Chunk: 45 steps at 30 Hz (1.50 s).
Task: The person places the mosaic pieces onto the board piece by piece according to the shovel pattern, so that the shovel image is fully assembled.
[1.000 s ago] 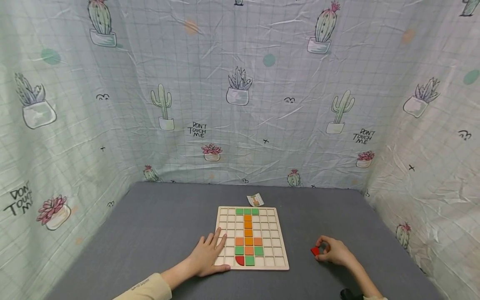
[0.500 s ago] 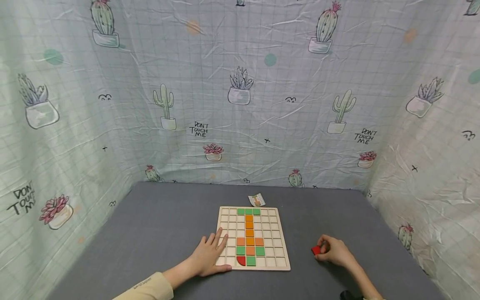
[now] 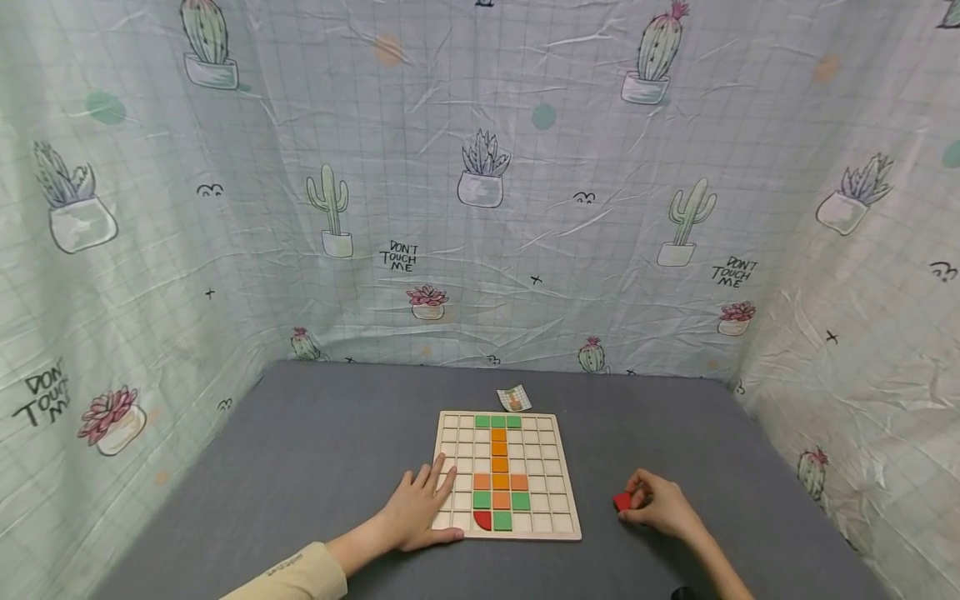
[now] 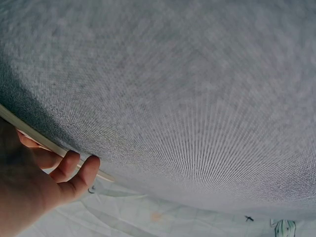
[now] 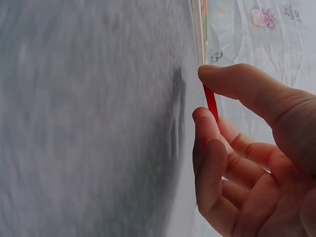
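My left hand [image 3: 416, 508] lies with spread fingers over the left edge of a wooden grid board [image 3: 567, 500]. In the left wrist view, its fingers [image 4: 88, 173] rest at the board's edge. To the right of the board, my right hand [image 3: 662, 502] pinches a small red tile [image 3: 622, 501] between thumb and fingers above the table. The right wrist view shows this tile edge-on [image 5: 211, 102]; its full shape is hidden. On the board are green tiles [image 3: 498, 422], a column of orange tiles [image 3: 499, 464], and a red quarter-round tile [image 3: 482, 521] in the bottom row.
A small paper card [image 3: 513, 398] with a printed grid picture lies just behind the board. The grey table [image 3: 352, 425] is backed and flanked by a cactus-print curtain [image 3: 480, 250]. A dark band [image 3: 682, 593] shows at my right wrist.
My right hand has turned the red tile a little in its fingers and shifted slightly left toward the board. The left hand and the tiles on the board stay as they were.
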Each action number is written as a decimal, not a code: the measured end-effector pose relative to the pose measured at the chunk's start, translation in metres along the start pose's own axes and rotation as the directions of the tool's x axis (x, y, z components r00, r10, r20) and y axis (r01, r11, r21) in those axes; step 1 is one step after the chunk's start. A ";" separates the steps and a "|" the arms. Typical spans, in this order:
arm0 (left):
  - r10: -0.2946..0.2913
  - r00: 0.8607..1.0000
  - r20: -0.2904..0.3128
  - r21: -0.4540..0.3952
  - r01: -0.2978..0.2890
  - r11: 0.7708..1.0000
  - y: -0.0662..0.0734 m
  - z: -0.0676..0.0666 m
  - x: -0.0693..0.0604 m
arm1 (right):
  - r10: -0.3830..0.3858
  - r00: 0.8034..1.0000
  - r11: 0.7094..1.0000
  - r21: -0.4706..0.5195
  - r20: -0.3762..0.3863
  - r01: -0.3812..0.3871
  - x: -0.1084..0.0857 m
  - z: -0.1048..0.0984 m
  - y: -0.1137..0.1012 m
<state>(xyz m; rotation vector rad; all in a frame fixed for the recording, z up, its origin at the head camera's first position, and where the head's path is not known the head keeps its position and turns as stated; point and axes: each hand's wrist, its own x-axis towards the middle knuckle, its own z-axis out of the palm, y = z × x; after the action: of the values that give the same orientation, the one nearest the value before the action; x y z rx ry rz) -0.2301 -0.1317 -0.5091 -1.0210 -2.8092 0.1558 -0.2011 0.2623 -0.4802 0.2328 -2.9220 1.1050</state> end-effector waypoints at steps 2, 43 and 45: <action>0.002 1.000 -0.001 0.003 -0.002 1.000 0.000 0.000 0.001 | -0.010 1.000 1.000 0.012 0.001 0.010 0.000 0.002 -0.002; 0.010 1.000 -0.018 0.014 -0.010 1.000 0.000 -0.003 -0.001 | -0.184 0.981 0.983 0.034 0.068 0.182 0.002 0.059 -0.067; 0.010 1.000 -0.019 0.010 -0.010 1.000 0.000 -0.004 -0.001 | -0.183 0.980 0.983 0.026 0.074 0.181 0.003 0.062 -0.069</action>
<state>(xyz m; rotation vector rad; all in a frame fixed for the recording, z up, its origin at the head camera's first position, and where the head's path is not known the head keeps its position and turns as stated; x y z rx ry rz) -0.2284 -0.1323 -0.5058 -1.0293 -2.7834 0.1600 -0.1919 0.1700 -0.4810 0.5423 -2.8832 1.1193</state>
